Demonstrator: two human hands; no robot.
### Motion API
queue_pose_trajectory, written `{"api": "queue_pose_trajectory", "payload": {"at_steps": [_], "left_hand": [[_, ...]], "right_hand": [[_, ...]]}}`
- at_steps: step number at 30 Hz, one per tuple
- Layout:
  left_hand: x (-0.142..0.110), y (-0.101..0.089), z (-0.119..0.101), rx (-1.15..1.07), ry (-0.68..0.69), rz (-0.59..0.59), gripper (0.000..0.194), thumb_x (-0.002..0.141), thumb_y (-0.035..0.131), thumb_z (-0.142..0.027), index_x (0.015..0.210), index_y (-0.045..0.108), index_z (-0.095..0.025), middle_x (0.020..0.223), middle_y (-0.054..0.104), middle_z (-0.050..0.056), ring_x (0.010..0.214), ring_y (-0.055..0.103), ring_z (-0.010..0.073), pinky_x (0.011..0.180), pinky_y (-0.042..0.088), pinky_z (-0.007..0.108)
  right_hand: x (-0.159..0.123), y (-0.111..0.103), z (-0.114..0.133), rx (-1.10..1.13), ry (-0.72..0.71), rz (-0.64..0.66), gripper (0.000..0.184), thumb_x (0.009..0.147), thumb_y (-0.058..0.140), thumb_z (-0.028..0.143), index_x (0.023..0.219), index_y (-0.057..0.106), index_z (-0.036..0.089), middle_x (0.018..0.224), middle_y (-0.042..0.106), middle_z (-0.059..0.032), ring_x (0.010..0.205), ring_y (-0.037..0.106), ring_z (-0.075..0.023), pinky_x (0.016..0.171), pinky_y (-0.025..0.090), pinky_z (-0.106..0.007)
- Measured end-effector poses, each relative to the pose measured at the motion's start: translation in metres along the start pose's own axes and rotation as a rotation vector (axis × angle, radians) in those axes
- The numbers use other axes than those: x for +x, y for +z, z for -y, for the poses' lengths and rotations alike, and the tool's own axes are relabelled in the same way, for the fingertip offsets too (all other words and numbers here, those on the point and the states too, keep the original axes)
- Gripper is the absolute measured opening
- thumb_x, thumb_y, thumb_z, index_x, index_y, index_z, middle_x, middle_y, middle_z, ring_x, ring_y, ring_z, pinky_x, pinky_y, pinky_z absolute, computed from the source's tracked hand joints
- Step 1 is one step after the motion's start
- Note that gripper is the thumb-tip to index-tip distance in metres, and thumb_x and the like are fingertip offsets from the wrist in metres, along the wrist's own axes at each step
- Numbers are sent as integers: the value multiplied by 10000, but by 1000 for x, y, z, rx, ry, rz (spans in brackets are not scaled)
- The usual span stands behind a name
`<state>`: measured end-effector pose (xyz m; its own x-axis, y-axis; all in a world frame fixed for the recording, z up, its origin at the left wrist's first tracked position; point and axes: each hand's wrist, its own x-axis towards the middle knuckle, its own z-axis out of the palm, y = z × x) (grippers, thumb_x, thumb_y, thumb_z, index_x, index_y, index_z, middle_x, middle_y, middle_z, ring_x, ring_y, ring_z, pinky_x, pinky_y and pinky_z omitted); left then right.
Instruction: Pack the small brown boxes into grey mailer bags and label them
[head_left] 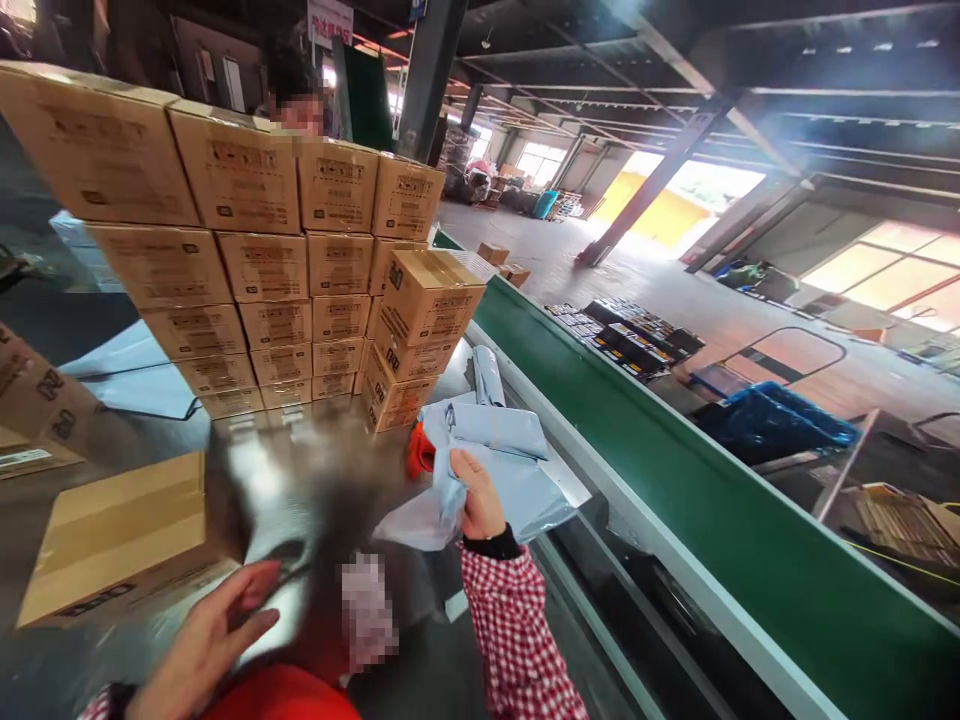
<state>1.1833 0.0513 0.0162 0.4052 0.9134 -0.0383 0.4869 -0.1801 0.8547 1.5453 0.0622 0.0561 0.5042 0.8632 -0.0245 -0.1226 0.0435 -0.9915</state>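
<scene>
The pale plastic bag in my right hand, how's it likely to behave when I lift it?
The pale plastic bag will probably be floppy, since it bunches into folds at your right hand. Its loose end looks thin and translucent, so that part should weigh little. It may be slippery too, given the smooth-looking plastic.

right hand (pixel 480 495): grips pale bag (pixel 424 518) | left hand (pixel 214 630): near carton (pixel 124 515)

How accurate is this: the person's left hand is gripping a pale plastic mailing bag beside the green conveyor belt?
One slip: the head view shows the right hand gripping the pale plastic mailing bag, while the left hand is apart from it. The bag is indeed beside the green conveyor belt.
</scene>
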Motion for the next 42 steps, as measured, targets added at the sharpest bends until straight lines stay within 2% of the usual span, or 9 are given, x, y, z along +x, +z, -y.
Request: {"api": "queue_pose_trajectory", "payload": {"at_steps": [4, 7, 12, 15, 19, 24, 35, 39, 42], "left_hand": [[14, 0, -61, 154, 351, -94, 844, 651, 817, -452, 1367, 512, -127, 1369, 571, 221, 1242, 566, 378, 1022, 510, 526], [15, -13, -72, 213, 489, -231, 506, 826, 661, -322, 1293, 577, -145, 1271, 629, 194, 1147, 626, 325, 939, 562, 477], [14, -62, -52, -52, 471, -181, 279, 936, 441, -219, 1011, 708, -186, 1061, 712, 104, 973, 661, 231, 889, 540, 349], [13, -91, -43, -226, 298, -143, 263, 914, 497, -330, 840, 701, -182, 853, 708, 67, 792, 635, 210, 784, 530, 318], [11, -109, -30, -801, 23, -147, 297, 801, 654, -487, 829, 683, -192, 845, 711, 55, 775, 650, 208, 759, 556, 321], [4, -110, -22, -1260, -70, -179, 473, 641, 834, -463, 1009, 703, -196, 1074, 729, 94, 1056, 657, 271, 931, 549, 373], [-10, -171, 21, -337, 114, -394, 388, 799, 543, -331, 1117, 690, -165, 1090, 736, 108, 1028, 662, 292, 957, 505, 442], [-41, -186, 0, -120, 189, -776, 454, 795, 628, -361, 1213, 636, -184, 1281, 638, 131, 1191, 573, 312, 1078, 412, 491], [-51, -180, -29, -402, 202, -494, 415, 858, 624, -501, 1150, 680, -211, 1290, 634, 113, 1212, 566, 285, 1095, 408, 434]], "right_hand": [[-55, 108, 20, 251, 162, 271, 373, 705, 762, 519, 684, 607, 180, 588, 537, 37, 535, 447, -97, 509, 365, -227], [-74, 162, 32, 208, 117, 396, 459, 761, 681, 584, 613, 510, 184, 532, 399, 63, 486, 312, -73, 459, 249, -232], [-64, 223, 30, -41, -37, 426, 485, 715, 688, 603, 583, 526, 165, 527, 381, 65, 484, 306, -62, 449, 225, -228], [-55, 249, 27, -37, 122, 480, 521, 629, 723, 655, 591, 515, 179, 489, 406, 75, 420, 334, -63, 411, 283, -225], [-70, 262, 31, 133, 238, 642, 538, 665, 720, 650, 887, 634, 168, 791, 650, -23, 665, 594, -131, 640, 506, -287], [-106, 261, 29, -451, -298, 569, 426, 629, 806, 313, 1028, 724, 189, 1007, 687, -75, 904, 604, -211, 826, 475, -350], [-41, 265, 58, -537, -432, 447, 217, 760, 582, 257, 845, 765, 177, 836, 744, -66, 800, 655, -213, 751, 496, -327], [-48, 287, 79, -649, -738, 514, 222, 823, 557, 179, 896, 766, 191, 848, 711, -69, 817, 651, -193, 779, 503, -315], [-58, 302, 86, -743, -887, 641, 230, 851, 560, 127, 934, 764, 191, 822, 686, -61, 787, 637, -175, 747, 502, -292]]}}
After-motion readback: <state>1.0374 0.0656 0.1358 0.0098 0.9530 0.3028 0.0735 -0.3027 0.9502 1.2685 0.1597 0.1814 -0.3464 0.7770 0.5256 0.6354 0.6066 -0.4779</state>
